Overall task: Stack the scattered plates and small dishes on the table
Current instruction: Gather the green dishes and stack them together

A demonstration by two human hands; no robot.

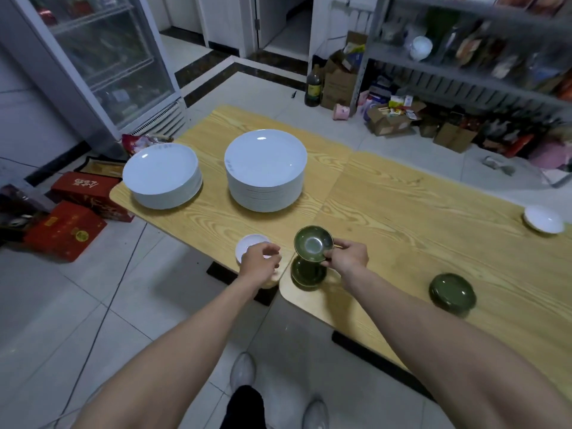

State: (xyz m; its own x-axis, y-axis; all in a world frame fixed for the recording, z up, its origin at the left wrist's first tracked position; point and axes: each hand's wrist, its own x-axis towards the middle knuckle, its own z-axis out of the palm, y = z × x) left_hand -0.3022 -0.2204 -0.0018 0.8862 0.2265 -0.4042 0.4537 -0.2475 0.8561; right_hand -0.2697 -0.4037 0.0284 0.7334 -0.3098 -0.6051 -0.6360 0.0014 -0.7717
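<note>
My right hand (348,257) pinches the rim of a small green dish (312,243), tilted and lifted just above another green dish (306,274) that lies at the table's near edge. My left hand (260,261) hovers with loosely curled fingers over a small white dish (247,244) and holds nothing that I can see. A third green dish (452,294) sits to the right near the front edge. Another small white dish (543,218) lies at the far right. Two tall stacks of white plates, one at the left (161,178) and one in the middle (266,168), stand at the back.
The wooden table (402,212) has rounded corners and a seam down its middle. Red boxes (71,227) lie on the tiled floor at the left, beside a glass-door fridge (102,63). Shelves (464,57) and cardboard boxes (390,119) crowd the far right. My shoes (244,373) are below.
</note>
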